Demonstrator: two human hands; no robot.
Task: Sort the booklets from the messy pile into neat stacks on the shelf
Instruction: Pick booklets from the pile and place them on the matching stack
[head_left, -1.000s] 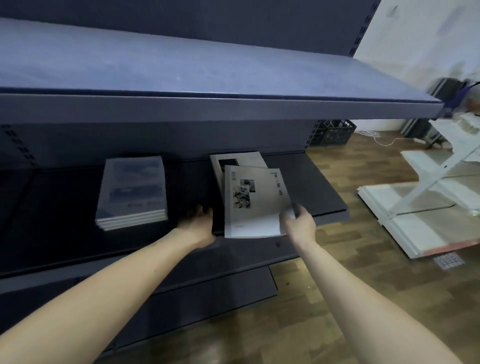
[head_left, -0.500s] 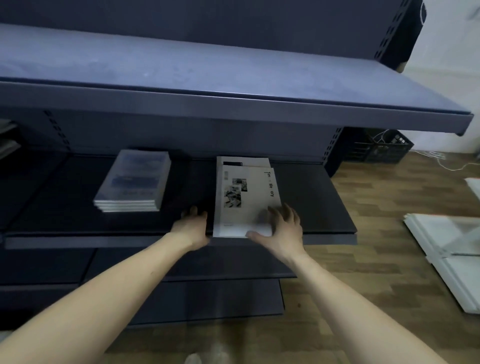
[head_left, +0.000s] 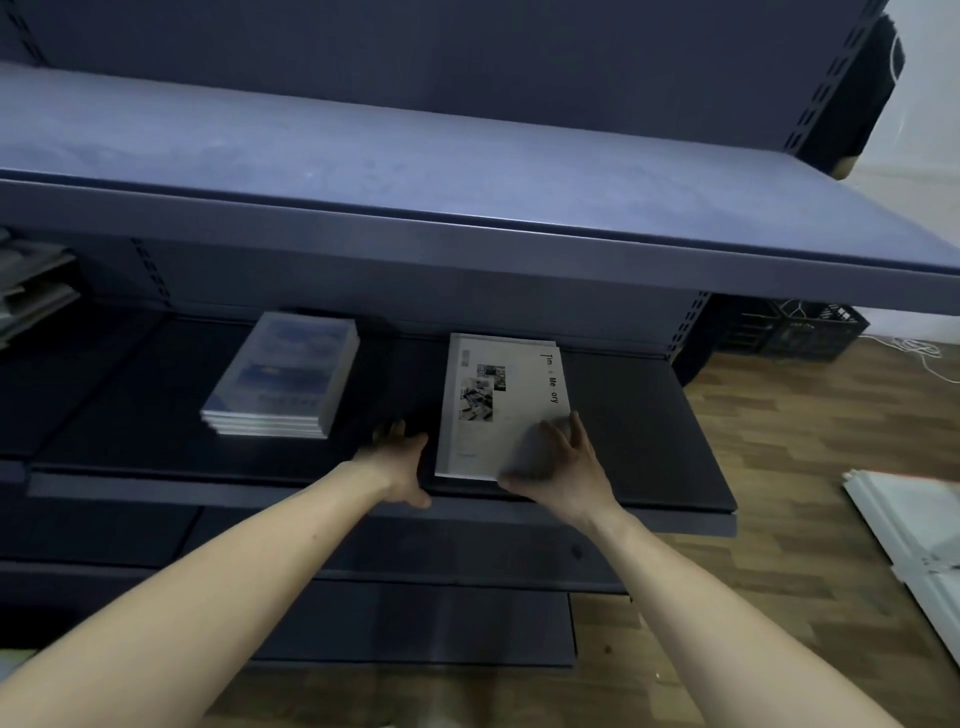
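A person stands in front of a dark blue shelf (head_left: 649, 441) and reaches both arms onto its middle board. On that board lies a white stack of booklets (head_left: 498, 400), flat, with its near edge close to the front lip of the shelf. The top cover has small photos and some black letters on it.

The right hand (head_left: 561, 467) lies on the near right corner of the white stack. Its fingers are spread and fairly straight, pressing down on the cover, not wrapped round it. The left hand (head_left: 400, 467) rests on the shelf board just to the left of the white stack, right beside its left edge. Its fingers point toward the back of the shelf and look loose, and it holds nothing.

Further left of the white stack, well apart from it, sits a blue stack of booklets (head_left: 283, 384), piled neatly on the same board. Far to the left of the white stack, at the edge of the view, is a messy pile of papers (head_left: 31, 291). To the right of the white stack, past the end of the shelf, there is a wooden floor (head_left: 810, 467) with a black crate (head_left: 800, 332) standing on it.
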